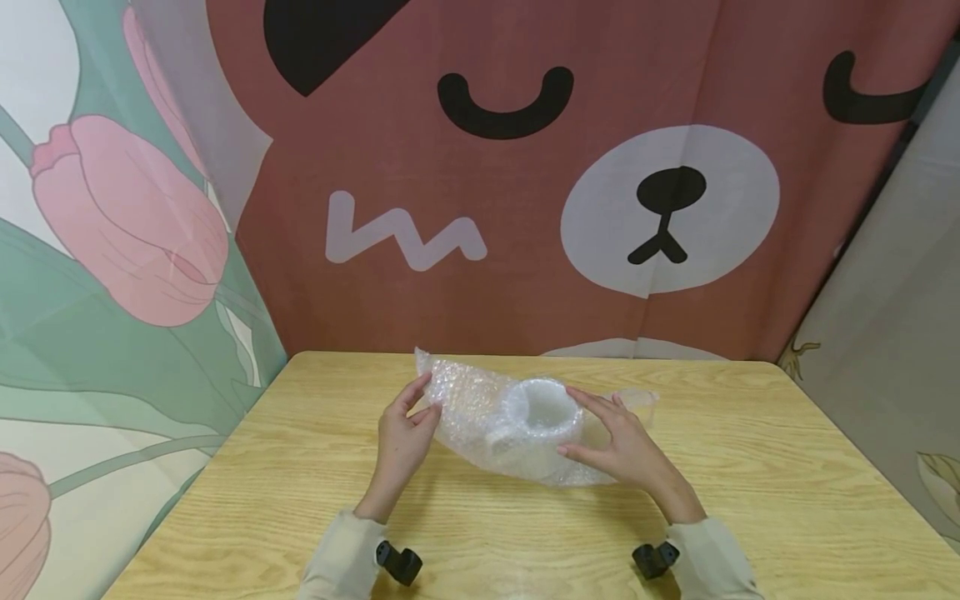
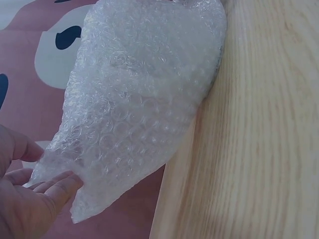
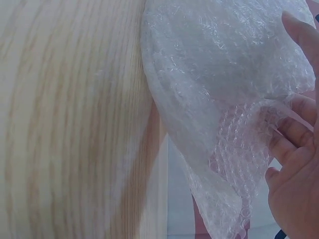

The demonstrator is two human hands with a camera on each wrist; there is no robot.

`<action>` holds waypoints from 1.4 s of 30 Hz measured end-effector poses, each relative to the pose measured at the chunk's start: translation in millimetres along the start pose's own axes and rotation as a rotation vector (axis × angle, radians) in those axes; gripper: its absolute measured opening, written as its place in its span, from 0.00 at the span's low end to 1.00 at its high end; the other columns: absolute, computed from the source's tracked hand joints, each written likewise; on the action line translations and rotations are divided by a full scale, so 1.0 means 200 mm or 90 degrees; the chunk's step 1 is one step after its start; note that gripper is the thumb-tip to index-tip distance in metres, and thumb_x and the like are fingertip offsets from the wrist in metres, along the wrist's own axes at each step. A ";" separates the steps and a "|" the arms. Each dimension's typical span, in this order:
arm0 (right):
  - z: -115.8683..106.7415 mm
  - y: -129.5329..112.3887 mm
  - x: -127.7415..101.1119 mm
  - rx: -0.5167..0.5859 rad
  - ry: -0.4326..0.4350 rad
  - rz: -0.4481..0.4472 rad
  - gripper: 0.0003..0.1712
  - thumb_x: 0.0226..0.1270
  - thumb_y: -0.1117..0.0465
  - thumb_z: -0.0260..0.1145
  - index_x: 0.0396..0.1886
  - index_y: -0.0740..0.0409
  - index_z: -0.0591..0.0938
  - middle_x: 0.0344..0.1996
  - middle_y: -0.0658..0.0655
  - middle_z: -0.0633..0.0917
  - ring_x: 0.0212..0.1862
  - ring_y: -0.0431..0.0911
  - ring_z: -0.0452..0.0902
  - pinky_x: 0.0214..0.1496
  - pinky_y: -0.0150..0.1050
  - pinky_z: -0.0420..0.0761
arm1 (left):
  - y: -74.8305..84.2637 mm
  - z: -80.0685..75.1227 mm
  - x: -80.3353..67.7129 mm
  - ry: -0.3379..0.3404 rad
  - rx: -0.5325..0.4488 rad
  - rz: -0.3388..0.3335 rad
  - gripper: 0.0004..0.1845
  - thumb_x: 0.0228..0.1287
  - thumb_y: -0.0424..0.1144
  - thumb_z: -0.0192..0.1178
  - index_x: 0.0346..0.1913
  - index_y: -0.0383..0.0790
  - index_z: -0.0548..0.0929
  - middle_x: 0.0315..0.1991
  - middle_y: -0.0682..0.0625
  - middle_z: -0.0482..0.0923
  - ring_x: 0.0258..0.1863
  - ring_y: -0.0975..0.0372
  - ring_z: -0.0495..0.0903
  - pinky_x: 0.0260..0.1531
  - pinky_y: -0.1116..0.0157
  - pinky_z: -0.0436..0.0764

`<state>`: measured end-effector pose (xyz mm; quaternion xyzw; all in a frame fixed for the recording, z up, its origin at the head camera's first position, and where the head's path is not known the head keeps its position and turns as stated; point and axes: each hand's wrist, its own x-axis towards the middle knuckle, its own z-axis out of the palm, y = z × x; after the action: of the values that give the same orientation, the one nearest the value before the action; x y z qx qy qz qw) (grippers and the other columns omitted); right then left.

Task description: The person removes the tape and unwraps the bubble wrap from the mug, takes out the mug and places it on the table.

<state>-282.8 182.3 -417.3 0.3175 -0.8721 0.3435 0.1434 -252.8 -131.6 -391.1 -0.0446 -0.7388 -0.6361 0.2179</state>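
Observation:
A white mug-shaped item (image 1: pixel 546 407) stands on the table, wrapped in clear bubble wrap (image 1: pixel 467 402); its round rim faces up. The loose wrap spreads out to both sides of it. At the left end, my left hand (image 1: pixel 405 435) pinches the edge of the sheet between thumb and fingers. The left wrist view shows this raised flap of bubble wrap (image 2: pixel 134 109) close up. My right hand (image 1: pixel 626 443) rests against the right side of the wrapped item, thumb and fingers spread. In the right wrist view, the fingers (image 3: pixel 294 132) touch the wrap, partly behind it.
The light wooden table (image 1: pixel 262 500) carries the wrapped item near its back edge. Behind it hangs a curtain (image 1: pixel 517 308) with a bear print, and a tulip-print curtain (image 1: pixel 127 217) is at the left. Each sleeve has a small black camera (image 1: pixel 399 563) on it.

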 end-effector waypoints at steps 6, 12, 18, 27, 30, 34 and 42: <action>0.00 0.00 0.00 -0.002 -0.001 -0.001 0.48 0.56 0.44 0.74 0.73 0.54 0.65 0.68 0.57 0.70 0.66 0.57 0.65 0.71 0.60 0.43 | -0.07 -0.02 0.01 -0.004 -0.004 -0.011 0.25 0.60 0.22 0.59 0.62 0.29 0.75 0.59 0.28 0.71 0.44 0.42 0.81 0.39 0.64 0.82; 0.00 0.00 0.00 -0.005 -0.004 0.006 0.48 0.56 0.44 0.74 0.73 0.53 0.65 0.68 0.57 0.70 0.66 0.58 0.66 0.70 0.62 0.45 | -0.08 -0.03 0.00 -0.006 0.017 -0.036 0.25 0.61 0.24 0.60 0.63 0.31 0.75 0.60 0.29 0.71 0.45 0.42 0.82 0.37 0.63 0.83; 0.00 -0.01 0.00 -0.008 -0.002 0.005 0.49 0.55 0.43 0.74 0.73 0.52 0.65 0.67 0.57 0.71 0.64 0.58 0.68 0.71 0.61 0.45 | -0.08 -0.04 -0.01 -0.006 0.023 -0.050 0.25 0.62 0.25 0.59 0.63 0.31 0.74 0.60 0.29 0.71 0.44 0.42 0.82 0.36 0.64 0.83; 0.00 -0.01 -0.01 -0.002 -0.005 0.009 0.50 0.54 0.43 0.75 0.74 0.52 0.65 0.67 0.58 0.70 0.64 0.58 0.69 0.70 0.61 0.46 | -0.11 -0.05 -0.02 -0.002 0.016 -0.075 0.26 0.62 0.24 0.58 0.64 0.31 0.73 0.60 0.29 0.70 0.44 0.44 0.82 0.35 0.66 0.83; 0.00 -0.01 -0.01 -0.001 -0.009 0.012 0.51 0.53 0.42 0.75 0.74 0.52 0.64 0.67 0.58 0.70 0.64 0.58 0.69 0.71 0.61 0.45 | -0.12 -0.05 -0.02 0.001 0.014 -0.081 0.26 0.61 0.23 0.58 0.64 0.30 0.73 0.60 0.29 0.71 0.44 0.44 0.82 0.34 0.67 0.83; 0.00 -0.01 -0.01 0.001 -0.014 0.019 0.52 0.53 0.41 0.74 0.74 0.51 0.64 0.67 0.57 0.70 0.64 0.57 0.68 0.71 0.60 0.45 | -0.13 -0.05 -0.02 0.002 0.016 -0.086 0.26 0.60 0.23 0.58 0.64 0.30 0.73 0.59 0.28 0.71 0.43 0.44 0.82 0.33 0.67 0.83; -0.01 -0.02 0.00 -0.004 -0.016 0.013 0.51 0.53 0.42 0.75 0.74 0.52 0.64 0.67 0.59 0.70 0.66 0.58 0.66 0.70 0.63 0.46 | -0.12 -0.06 -0.01 -0.009 0.009 -0.068 0.26 0.61 0.22 0.57 0.64 0.29 0.72 0.60 0.28 0.70 0.47 0.43 0.81 0.38 0.66 0.83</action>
<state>-280.1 182.3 -414.7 0.3127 -0.8780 0.3384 0.1301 -255.8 -146.3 -413.9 -0.0075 -0.7462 -0.6412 0.1789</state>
